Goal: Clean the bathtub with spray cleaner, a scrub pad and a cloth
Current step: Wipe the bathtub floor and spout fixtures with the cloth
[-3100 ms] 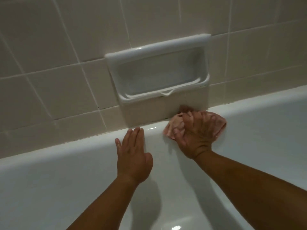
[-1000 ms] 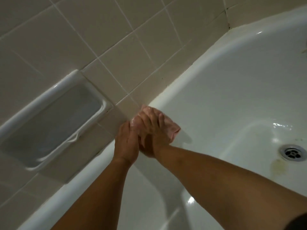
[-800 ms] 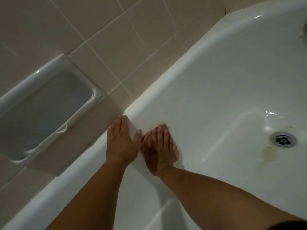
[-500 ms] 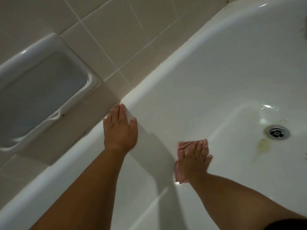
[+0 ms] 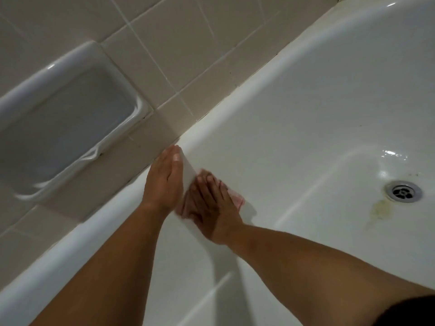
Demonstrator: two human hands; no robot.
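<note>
The white bathtub (image 5: 294, 128) fills the right and lower part of the head view, its far rim running along the tiled wall. My left hand (image 5: 164, 182) rests flat with straight fingers on that rim. Just to its right, my right hand (image 5: 211, 205) presses a pink cloth (image 5: 238, 199) flat against the tub's inner wall below the rim. Only a corner of the cloth shows past my fingers. My right hand is motion-blurred. No spray cleaner or scrub pad is in view.
A white ceramic soap dish (image 5: 68, 121) is recessed in the beige tiled wall (image 5: 188, 43) at the left. The metal drain (image 5: 403, 191) sits at the right of the tub floor with a yellowish stain (image 5: 379, 209) beside it.
My right hand has swept the cloth from lower on the tub's inner wall back up to beside my left hand. The left hand has stayed on the rim.
</note>
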